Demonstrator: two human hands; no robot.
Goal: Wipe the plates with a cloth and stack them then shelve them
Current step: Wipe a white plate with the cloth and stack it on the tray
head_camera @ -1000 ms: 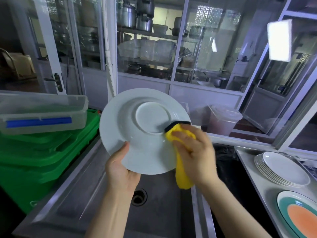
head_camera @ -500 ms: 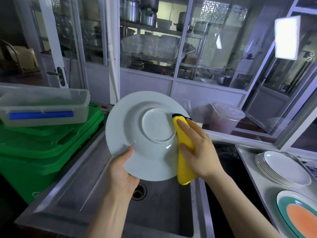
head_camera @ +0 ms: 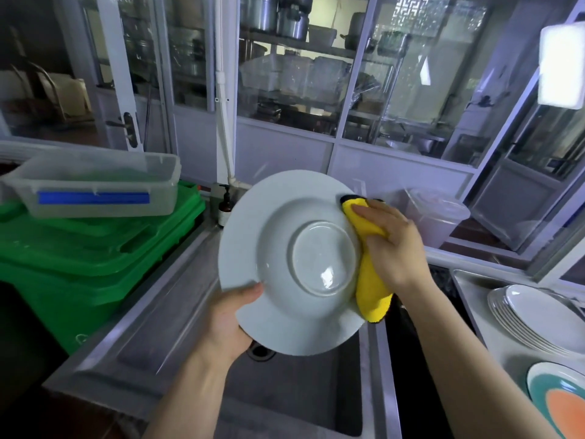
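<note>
I hold a white wide-rimmed plate [head_camera: 278, 248] upright over the steel sink [head_camera: 177, 340], its underside facing me. My left hand [head_camera: 231, 321] grips its lower left rim, thumb on the near face. My right hand [head_camera: 392, 245] presses a yellow cloth [head_camera: 370, 280] against the plate's right side, fingers stretched flat over the cloth. The cloth hangs down past the plate's lower right edge. A stack of white plates [head_camera: 538, 321] sits on the steel counter at the right, with a teal and orange plate [head_camera: 560, 403] nearer to me.
A green bin [head_camera: 79, 258] stands left of the sink with a clear plastic box [head_camera: 95, 185] on top. A brown pump bottle [head_camera: 225, 205] stands behind the sink. A translucent lidded tub [head_camera: 440, 217] sits behind my right hand. Glass cabinet doors fill the background.
My right hand has slid the cloth up the plate's right side, from the base ring toward the upper rim. The plate has tipped a little more toward me.
</note>
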